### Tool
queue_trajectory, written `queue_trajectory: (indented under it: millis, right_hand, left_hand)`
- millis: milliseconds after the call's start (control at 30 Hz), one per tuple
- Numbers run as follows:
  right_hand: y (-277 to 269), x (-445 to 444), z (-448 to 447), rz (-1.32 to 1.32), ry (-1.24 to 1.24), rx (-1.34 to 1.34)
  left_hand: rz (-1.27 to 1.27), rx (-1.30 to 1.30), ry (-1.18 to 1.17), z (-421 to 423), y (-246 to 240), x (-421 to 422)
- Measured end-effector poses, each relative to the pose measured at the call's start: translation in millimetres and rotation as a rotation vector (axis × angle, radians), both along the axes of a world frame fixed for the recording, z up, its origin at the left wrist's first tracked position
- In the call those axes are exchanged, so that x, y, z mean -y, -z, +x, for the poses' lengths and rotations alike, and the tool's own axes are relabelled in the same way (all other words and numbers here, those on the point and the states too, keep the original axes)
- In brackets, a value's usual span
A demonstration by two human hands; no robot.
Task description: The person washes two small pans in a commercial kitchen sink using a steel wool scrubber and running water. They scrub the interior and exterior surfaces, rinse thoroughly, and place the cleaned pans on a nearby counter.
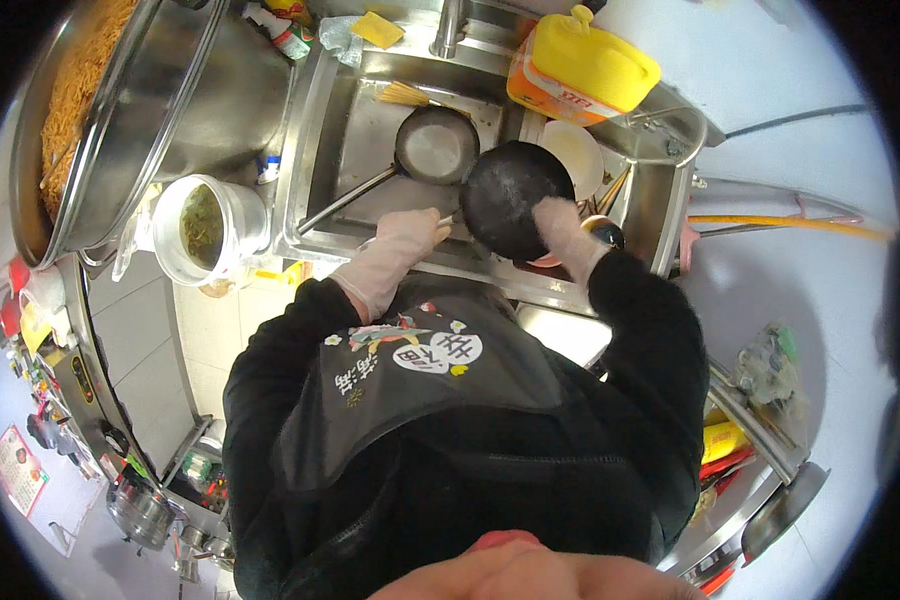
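Observation:
In a thin glove, my left hand (409, 232) grips the handle of a black round pan (514, 196), held over the right half of a steel sink (412, 202). My right hand (566, 229), also gloved, lies against the pan's right side, its fingers on the dark surface. Whether those fingers hold anything is hidden. A smaller metal frying pan (437, 146) rests in the sink basin, its long handle (345, 201) reaching to the lower left. Beyond it lies a bamboo brush (403, 94), partly covered by that pan.
A yellow detergent jug (589, 64) stands by white dishes (572, 157) at the right. The faucet (448, 30) and a yellow sponge (377, 30) are at the back. Left are a plastic tub of greens (206, 225) and a huge metal bowl (217, 97) with brown shredded food.

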State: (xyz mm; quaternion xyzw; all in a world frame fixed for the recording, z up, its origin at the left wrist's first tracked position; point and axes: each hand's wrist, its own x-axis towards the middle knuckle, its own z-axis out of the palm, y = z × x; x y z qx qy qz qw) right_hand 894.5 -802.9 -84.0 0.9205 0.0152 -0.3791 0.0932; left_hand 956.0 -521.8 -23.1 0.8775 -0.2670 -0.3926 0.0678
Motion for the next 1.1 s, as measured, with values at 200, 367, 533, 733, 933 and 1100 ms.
queue_trajectory:
  millis: [200,367,533,733,933,1100]
  right_hand:
    - [12.7,-41.4,-35.6,0.698,0.590,-0.022]
    - [14.6,3.5,19.3,0.070,-0.125,0.152]
    - [33.2,-0.5,30.7,0.216,0.114,0.490]
    - [30.1,-46.8,-14.7,0.495,0.291,0.224]
    - [53.9,-63.8,50.4,0.399,0.036,0.510]
    - [44.6,3.7,38.2,0.292,0.070,0.526]
  left_hand:
    - [-0.053,0.003,-0.031,0.2,10.0,-5.1]
    - [0.033,-0.078,-0.011,-10.3,12.0,-5.3]
    - [0.046,-0.120,-0.027,-7.5,5.3,-3.1]
    - [0.042,-0.094,-0.024,-1.5,-2.1,-2.4]
    - [0.072,-0.078,-0.054,-12.8,5.9,-2.8]
    - [0.062,-0.051,-0.059,-7.2,10.5,-5.3]
